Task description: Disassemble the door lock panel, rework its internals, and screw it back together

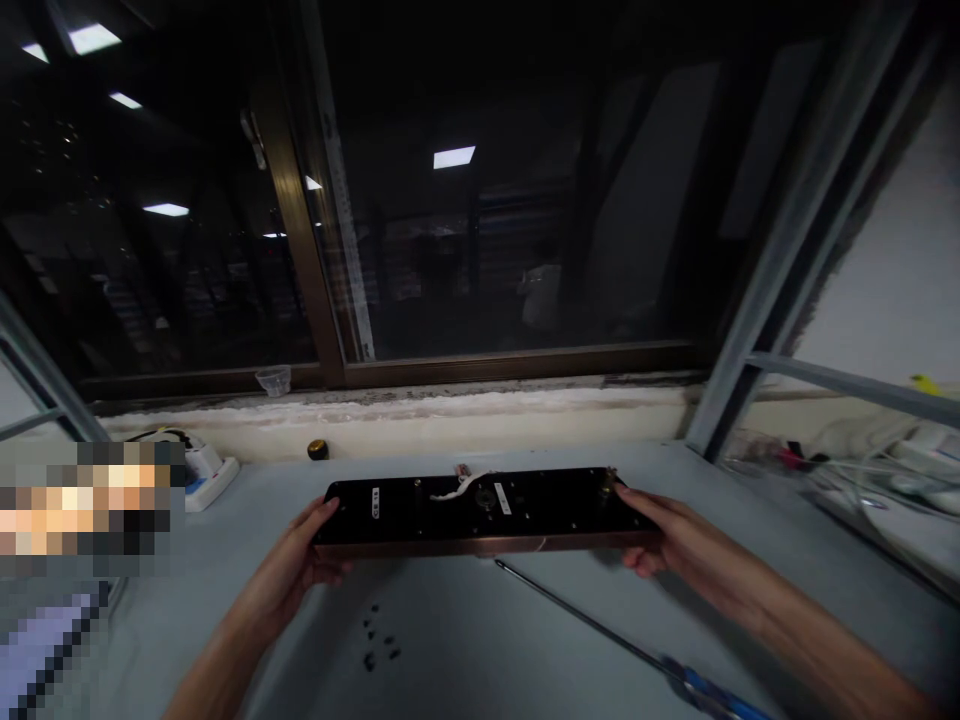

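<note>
Between my two hands is a long black panel point(450, 515) with copper-coloured sides, small labels and a white wire on its upper face. My left hand point(300, 545) grips its left end, thumb on top and fingers underneath. At the right end, my right hand point(664, 530) holds it the same way, near a small brass-coloured post. A long screwdriver point(585, 615) with a blue handle lies on the table, its tip close to the panel's front edge. Several small dark screws point(379, 640) lie loose on the tabletop, nearer to me than the panel.
A grey table point(450, 650) runs back to the window wall. A black and gold round cap point(318, 449) sits at its back edge, and a clear plastic cup point(274, 379) stands on the sill. Left is a white power strip point(214, 485); right, tangled cables point(862, 470) beyond a metal frame point(757, 300).
</note>
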Tool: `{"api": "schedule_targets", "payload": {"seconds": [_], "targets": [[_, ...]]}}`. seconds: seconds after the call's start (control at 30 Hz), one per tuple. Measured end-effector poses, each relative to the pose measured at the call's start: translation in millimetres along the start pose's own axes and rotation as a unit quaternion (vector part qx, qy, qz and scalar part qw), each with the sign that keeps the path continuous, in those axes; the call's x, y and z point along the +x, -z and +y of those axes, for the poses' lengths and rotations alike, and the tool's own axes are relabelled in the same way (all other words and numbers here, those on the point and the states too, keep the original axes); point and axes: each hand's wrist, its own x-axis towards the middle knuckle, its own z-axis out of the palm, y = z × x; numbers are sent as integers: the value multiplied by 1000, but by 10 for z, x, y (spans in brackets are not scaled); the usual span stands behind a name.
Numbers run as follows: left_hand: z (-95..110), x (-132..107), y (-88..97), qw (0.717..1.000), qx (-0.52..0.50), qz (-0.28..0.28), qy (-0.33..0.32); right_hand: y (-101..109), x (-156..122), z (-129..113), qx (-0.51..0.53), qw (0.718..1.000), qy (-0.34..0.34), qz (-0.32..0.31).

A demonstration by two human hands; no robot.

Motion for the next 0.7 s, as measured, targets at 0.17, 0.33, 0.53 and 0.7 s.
{"api": "schedule_targets", "payload": {"seconds": [0.17, 0.33, 0.53, 0.7], "targets": [[-25, 32, -28, 1000, -19, -4, -23, -28, -12, 15, -6, 1000, 28, -11], [-33, 57, -70, 999, -15, 23, -30, -51, -38, 4, -29, 999, 36, 2], [-47, 13, -96, 999, -1, 47, -6, -80, -74, -6, 9, 999, 39, -21], [-63, 32, -132, 999, -17, 28, -14, -39, -60, 35, 22, 998, 31, -40]]}}
